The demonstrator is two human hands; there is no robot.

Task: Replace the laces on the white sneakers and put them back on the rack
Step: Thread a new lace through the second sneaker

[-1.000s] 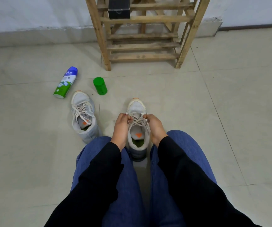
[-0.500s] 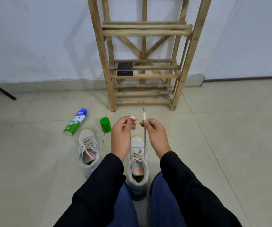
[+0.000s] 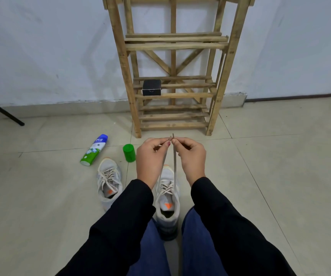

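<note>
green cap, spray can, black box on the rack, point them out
green cap [image 3: 129, 153], head view, middle of its side
spray can [image 3: 94, 150], head view, on its label
black box [image 3: 151, 88], head view, its front face

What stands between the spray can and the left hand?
In the head view, a green cap stands on the floor, between spray can and left hand.

White sneaker [image 3: 167, 198] upright on floor, lace ends [image 3: 174, 162] drawn up taut; second sneaker [image 3: 109, 182] just left
</note>
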